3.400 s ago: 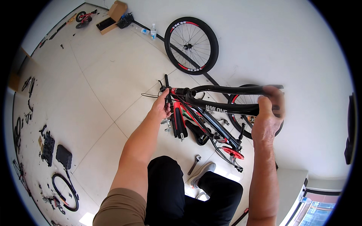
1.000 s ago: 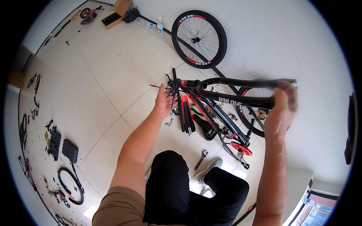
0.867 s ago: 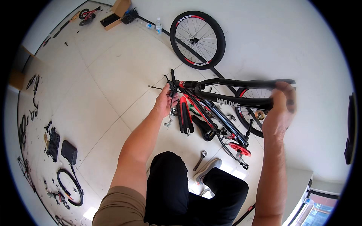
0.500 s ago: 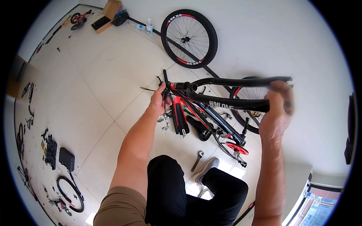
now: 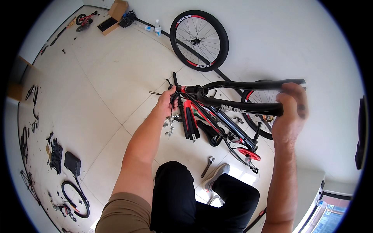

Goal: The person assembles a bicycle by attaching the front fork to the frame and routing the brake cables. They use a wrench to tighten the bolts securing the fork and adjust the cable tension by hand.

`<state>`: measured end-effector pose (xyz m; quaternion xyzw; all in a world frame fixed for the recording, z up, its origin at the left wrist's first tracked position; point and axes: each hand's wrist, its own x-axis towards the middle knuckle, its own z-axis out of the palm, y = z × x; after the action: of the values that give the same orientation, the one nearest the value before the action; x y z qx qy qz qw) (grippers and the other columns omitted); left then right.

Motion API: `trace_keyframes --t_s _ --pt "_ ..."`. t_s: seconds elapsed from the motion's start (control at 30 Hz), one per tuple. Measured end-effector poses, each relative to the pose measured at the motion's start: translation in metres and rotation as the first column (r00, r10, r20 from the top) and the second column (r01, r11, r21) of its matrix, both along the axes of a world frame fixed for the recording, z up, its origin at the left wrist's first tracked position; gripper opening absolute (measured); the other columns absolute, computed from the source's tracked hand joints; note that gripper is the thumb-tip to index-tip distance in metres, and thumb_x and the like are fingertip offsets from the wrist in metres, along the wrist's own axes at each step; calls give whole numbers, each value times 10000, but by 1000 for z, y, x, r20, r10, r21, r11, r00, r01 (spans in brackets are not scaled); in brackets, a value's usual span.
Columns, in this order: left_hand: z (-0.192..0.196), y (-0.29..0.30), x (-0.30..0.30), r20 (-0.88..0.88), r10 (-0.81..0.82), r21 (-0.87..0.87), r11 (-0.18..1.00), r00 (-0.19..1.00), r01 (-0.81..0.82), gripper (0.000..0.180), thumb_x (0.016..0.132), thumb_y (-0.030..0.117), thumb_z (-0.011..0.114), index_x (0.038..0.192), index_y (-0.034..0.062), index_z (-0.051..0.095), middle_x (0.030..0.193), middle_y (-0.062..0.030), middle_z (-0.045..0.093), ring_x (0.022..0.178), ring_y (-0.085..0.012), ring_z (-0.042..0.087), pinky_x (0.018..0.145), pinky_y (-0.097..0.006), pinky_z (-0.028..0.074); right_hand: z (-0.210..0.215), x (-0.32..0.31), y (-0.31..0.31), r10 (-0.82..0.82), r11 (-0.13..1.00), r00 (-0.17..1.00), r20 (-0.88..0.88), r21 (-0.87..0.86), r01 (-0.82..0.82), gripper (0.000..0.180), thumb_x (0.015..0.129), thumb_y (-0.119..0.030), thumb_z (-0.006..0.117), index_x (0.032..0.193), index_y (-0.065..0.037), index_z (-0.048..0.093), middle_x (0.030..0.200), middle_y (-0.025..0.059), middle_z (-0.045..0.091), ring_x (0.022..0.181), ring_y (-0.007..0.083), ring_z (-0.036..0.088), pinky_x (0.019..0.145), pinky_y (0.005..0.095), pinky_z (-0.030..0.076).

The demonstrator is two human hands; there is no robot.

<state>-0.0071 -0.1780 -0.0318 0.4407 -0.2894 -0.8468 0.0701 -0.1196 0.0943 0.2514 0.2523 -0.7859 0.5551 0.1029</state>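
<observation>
"Where is the glossy black two-bladed bicycle fork [image 5: 254, 107]?"

"Held up above the pale tiled floor [image 5: 105, 97], lying crosswise. The right hand [image 5: 290, 114] is wrapped round its blade ends. The left hand [image 5: 169, 103] is curled at the narrow tube end; I can't tell whether it grips the fork."

"Anything in the way?"

"Beside the left hand, a black handlebar [image 5: 175, 79] and a thin dark cable [image 5: 154, 93] crowd the space. Underneath, a black-and-red metal bicycle frame [image 5: 233, 125] lies on the floor. The fork also partly covers a black-tyred spoked wheel [image 5: 268, 118] behind it."

"And further out?"

"A black saddle [image 5: 210, 134] sits next to the frame. A silver adjustable wrench [image 5: 208, 167] lies near a grey shoe [image 5: 217, 176]. Beyond the fork, a second wheel with a red-and-white rim [image 5: 195, 41] stands against the white wall [image 5: 279, 42]. Far left, a black rectangular case [image 5: 72, 164] rests on the tiles."
</observation>
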Motion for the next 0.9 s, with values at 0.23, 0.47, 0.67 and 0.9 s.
trace_keyframes --t_s 0.23,0.47,0.67,0.9 --pt "16 -40 5 268 -246 -162 941 931 296 314 909 384 621 724 160 503 589 22 428 456 -96 327 449 -282 256 -2 9 3 253 967 963 -94 15 -252 173 764 -32 523 914 8 599 994 56 534 801 141 460 732 247 382" --pt "44 -45 -6 418 -265 -167 918 869 360 252 829 314 696 719 160 529 604 23 452 455 -83 344 438 -253 249 -3 -9 20 287 956 956 -52 -46 -290 223 708 -4 533 920 14 601 1114 82 488 801 122 485 721 262 433" --pt "50 -56 -2 396 -329 -249 860 857 445 265 842 329 714 785 107 580 675 -40 537 528 -107 449 437 -268 333 -3 -12 26 341 939 936 -92 -3 -343 214 710 -19 535 910 24 599 1110 101 507 705 112 494 687 254 440" --pt "52 -47 33 108 -231 -113 963 967 243 417 924 434 629 1044 48 528 895 -151 597 747 -237 598 636 -402 553 3 -10 24 292 956 954 -72 0 -292 191 727 -29 540 909 -2 591 1129 79 495 714 106 491 677 252 423"
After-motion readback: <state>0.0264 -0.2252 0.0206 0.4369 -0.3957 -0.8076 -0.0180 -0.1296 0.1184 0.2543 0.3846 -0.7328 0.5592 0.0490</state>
